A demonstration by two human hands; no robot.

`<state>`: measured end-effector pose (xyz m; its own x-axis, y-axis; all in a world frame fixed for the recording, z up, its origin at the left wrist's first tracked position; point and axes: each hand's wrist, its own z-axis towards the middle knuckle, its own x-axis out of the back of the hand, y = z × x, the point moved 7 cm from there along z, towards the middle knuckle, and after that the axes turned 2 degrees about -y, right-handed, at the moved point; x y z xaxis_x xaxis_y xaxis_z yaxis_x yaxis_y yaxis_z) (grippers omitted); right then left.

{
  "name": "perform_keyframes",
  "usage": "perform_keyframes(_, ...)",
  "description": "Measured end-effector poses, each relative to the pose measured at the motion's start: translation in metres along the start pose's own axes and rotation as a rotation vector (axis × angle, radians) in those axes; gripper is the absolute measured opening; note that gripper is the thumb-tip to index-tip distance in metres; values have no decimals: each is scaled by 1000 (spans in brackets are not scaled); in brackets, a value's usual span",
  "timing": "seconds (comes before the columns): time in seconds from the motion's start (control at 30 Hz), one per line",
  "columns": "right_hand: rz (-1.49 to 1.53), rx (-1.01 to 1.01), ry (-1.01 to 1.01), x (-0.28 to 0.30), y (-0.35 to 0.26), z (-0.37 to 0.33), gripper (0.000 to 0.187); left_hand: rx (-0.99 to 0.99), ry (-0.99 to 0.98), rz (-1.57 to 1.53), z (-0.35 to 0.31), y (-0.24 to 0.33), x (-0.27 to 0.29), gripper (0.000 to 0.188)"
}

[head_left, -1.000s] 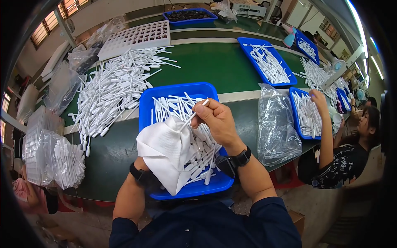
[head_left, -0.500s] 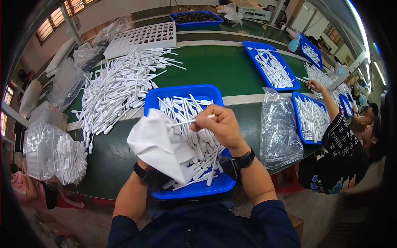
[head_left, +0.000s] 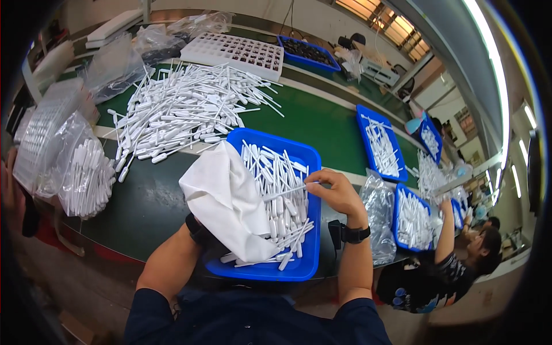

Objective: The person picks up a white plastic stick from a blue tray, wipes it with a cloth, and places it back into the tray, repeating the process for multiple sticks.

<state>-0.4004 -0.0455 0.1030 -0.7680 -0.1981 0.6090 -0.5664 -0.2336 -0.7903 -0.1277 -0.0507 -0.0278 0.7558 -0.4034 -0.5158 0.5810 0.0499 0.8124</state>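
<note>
One blue tray [head_left: 309, 265] of white droppers [head_left: 273, 172], near middle; left side partly hidden by white cloth [head_left: 221, 198]. Left hand under cloth, can't tell its grip. Right hand [head_left: 339, 194] pinches single dropper [head_left: 286, 192] above tray; left tip unclear against cloth.

No writing is legible (print [head_left: 453, 266] on the black shirt [head_left: 422, 283] blurs).

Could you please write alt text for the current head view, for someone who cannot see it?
A person's right hand pinches a white pipette beside a white cloth that hides the left hand, over a blue tray of pipettes. More pipettes lie heaped on the green table; a co-worker is at right.
</note>
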Motion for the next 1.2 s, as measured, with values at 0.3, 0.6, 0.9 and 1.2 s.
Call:
perform_keyframes(0.3,-556,319,-246,-54,-45,191,24,213,-96,-837,14,-2,-50,43)
perform_keyframes(0.6,-265,-91,-230,-134,-3,280,24,267,-9,-862,5,-57,-12,44)
perform_keyframes(0.9,155,-81,48,-73,-14,214,13,259,-3,-500,19,12,-50,40)
perform_keyframes(1.2,508,-44,135,-50,-51,36,23,172,-20,-240,23,4,-47,36)
